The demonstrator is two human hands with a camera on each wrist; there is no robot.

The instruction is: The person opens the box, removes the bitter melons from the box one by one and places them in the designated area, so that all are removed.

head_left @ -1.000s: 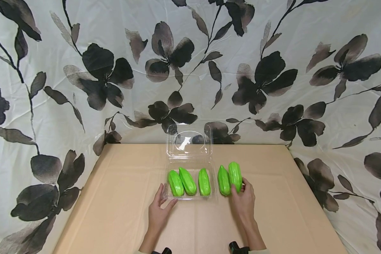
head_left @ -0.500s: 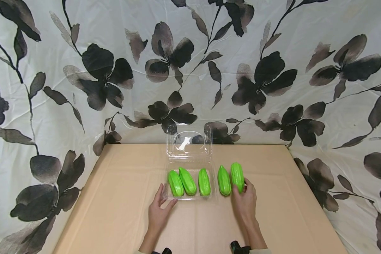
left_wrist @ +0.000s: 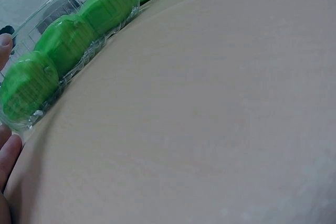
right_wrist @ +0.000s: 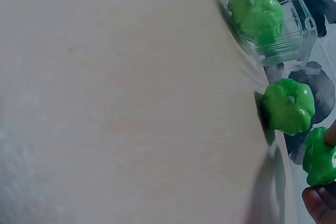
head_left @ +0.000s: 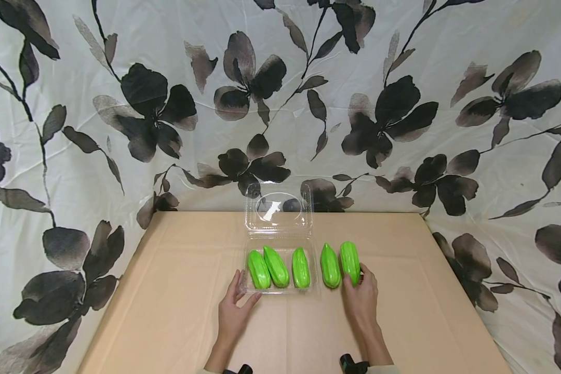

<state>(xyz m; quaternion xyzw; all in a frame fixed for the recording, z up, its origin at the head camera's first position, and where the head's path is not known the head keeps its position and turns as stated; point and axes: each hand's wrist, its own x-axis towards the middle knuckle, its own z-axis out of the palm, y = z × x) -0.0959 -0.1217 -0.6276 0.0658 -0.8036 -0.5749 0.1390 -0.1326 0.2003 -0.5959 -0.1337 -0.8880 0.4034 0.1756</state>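
A clear plastic clamshell container [head_left: 280,292] lies with its lid [head_left: 280,228] raised at the back. Inside are three glossy, ribbed, bright green cucumber-like vegetables, among them the right one [head_left: 301,268]. My left hand [head_left: 234,312] holds the container's front left corner, thumb along the front and fingers at the side. Just right of the container, another green vegetable [head_left: 330,266] lies on the table. Beside that one, my right hand [head_left: 362,297] pinches a further green cucumber-like vegetable [head_left: 349,259] at its near end; the right wrist view shows this near end [right_wrist: 320,158] between thumb and fingers.
The tan-covered table [head_left: 182,249] extends around the container on all sides. Its back edge meets a white cloth [head_left: 318,140] with dark flowers, which also hangs at both sides.
My right hand has shifted slightly right with its vegetable, widening the gap to the one lying beside it, then the vegetable dipped a little toward me. The left hand and container stay put.
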